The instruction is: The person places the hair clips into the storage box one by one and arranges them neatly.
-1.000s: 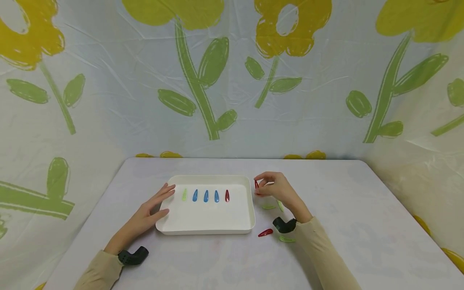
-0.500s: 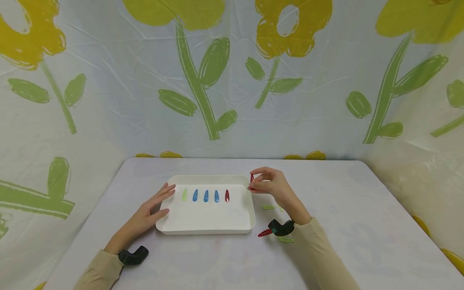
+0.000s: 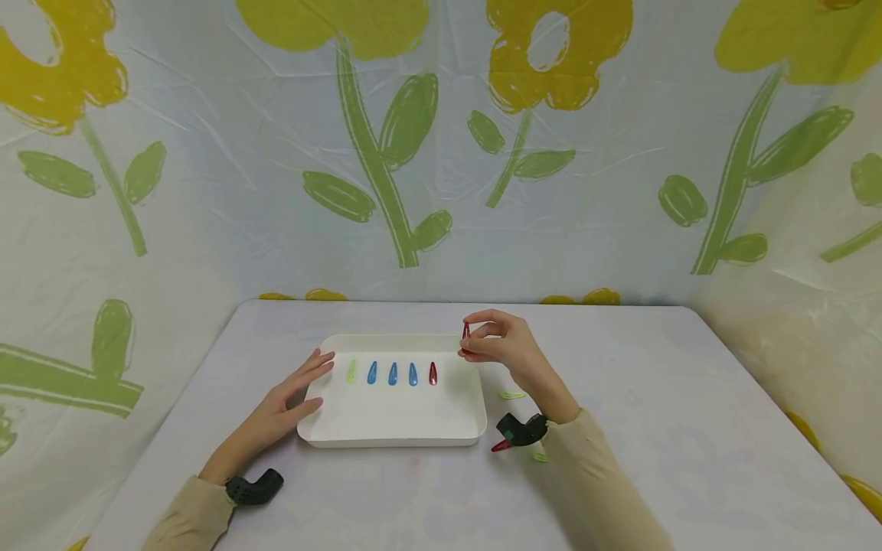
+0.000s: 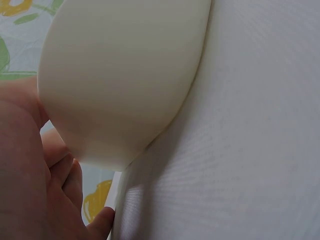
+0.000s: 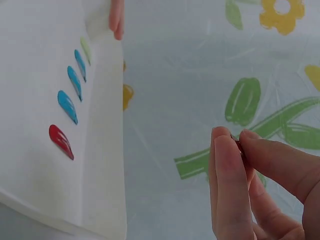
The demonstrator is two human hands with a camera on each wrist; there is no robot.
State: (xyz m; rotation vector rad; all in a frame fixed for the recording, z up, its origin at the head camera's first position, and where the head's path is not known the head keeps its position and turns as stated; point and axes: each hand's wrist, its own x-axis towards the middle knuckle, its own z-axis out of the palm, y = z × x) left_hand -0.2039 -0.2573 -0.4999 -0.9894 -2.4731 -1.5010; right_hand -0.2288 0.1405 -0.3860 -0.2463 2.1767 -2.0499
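So the left hand (image 3: 279,405) is on the tray (image 3: 393,419)'s left rim, fingers straight and spread apart. Inside the tray, in a neat row: a green clip (image 3: 351,372), three blue clips (image 3: 393,373), then a red clip (image 3: 432,373). The right hand (image 3: 506,342) has another red clip (image 3: 466,329) pinched up over the tray's back right corner. Just right of the tray, on the table (image 3: 386,497): a third red clip (image 3: 501,446), mostly hidden by a wrist camera (image 3: 521,430), plus two more green ones (image 3: 511,396).
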